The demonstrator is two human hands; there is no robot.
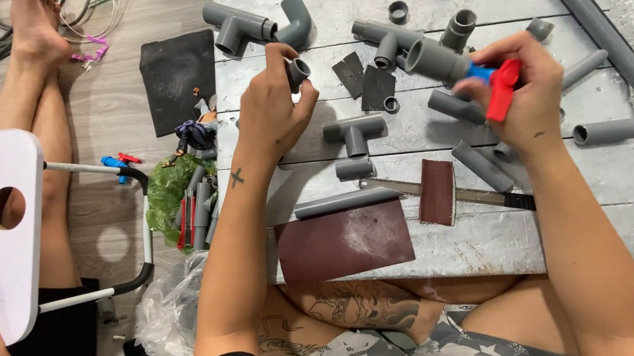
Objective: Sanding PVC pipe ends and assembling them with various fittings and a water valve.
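Crossed legs [367, 310] sit closest, under the board's [457, 253] near edge. Above them, the right hand [523, 98] closes its fingers around a grey pipe with a blue valve body and red handle [466, 68], the handle lying under the thumb. The left hand [271, 106] pinches a short grey coupling [296, 70] at its fingertips. Judged risk: that light pinch could let the smooth, round coupling slip and roll among the loose fittings just beyond the fingers.
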